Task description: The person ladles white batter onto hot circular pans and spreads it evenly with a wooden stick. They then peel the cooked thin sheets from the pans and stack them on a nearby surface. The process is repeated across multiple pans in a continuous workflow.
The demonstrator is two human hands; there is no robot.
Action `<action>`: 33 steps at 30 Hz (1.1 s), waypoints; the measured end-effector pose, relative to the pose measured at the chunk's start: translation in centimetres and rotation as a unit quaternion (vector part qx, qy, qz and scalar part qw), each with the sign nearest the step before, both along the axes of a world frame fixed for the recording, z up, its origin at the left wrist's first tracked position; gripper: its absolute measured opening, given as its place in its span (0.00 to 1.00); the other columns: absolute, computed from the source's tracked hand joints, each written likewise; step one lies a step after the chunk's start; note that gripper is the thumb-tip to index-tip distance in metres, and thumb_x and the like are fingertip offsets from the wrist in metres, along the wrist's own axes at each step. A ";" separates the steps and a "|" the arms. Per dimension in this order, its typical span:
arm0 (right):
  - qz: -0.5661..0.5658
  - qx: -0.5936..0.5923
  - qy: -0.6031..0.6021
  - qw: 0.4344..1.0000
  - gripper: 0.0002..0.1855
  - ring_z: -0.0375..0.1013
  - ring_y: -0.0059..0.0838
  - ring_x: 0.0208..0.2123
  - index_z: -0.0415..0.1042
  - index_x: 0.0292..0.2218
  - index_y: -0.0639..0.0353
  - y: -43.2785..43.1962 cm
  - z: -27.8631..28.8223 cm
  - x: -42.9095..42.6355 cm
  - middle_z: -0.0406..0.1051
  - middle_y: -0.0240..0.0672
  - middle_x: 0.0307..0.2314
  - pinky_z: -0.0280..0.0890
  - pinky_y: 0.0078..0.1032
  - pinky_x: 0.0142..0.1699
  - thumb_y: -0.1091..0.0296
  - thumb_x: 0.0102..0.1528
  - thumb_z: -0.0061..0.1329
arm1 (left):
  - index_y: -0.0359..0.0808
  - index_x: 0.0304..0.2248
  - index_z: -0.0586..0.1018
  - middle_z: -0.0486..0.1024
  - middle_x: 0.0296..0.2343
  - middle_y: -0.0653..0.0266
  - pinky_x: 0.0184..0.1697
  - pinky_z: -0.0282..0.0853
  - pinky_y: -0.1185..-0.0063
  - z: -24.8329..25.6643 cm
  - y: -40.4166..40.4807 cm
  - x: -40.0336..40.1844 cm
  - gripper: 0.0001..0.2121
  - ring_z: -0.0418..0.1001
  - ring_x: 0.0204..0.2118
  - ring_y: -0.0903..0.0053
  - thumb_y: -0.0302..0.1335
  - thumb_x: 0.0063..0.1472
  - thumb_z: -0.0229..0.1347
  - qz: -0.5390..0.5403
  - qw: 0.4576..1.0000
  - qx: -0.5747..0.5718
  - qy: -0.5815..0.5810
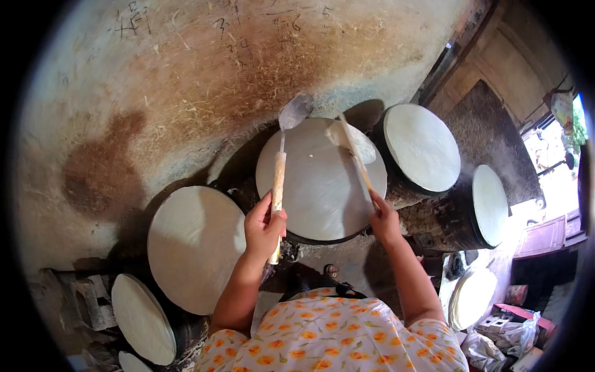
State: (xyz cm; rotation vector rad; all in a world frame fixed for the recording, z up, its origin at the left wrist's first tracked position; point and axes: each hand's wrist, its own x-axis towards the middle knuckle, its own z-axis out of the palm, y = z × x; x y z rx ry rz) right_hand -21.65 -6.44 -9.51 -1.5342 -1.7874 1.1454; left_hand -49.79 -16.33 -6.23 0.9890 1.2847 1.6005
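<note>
My left hand is closed around the pale wrapped handle of a metal ladle, whose round bowl points away, over the back edge of the middle griddle. In my right hand is a long, thin, flat spreading stick. Its far part lies over a patch of whitish batter at the back right of the round griddle; whether they touch, I cannot tell. A small white blob sits nearer the griddle's middle. The rest of its surface looks grey and smooth.
More round griddles covered with pale sheets stand at left, lower left, right and far right. A stained wall with scrawled marks rises behind. At lower right are a stack of pale round sheets and plastic bags.
</note>
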 end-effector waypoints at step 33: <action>0.196 0.008 0.061 0.979 0.32 0.68 0.22 0.44 0.65 0.54 0.63 -0.2 -2.3 -3.6 0.70 0.38 0.46 0.63 0.20 0.48 0.90 0.46 0.38 | 0.30 0.56 0.63 0.69 0.23 0.69 0.16 0.62 0.88 -1.7 -3.6 -1.8 0.25 0.64 0.15 0.89 0.15 0.57 0.45 0.074 0.996 -0.033 -0.032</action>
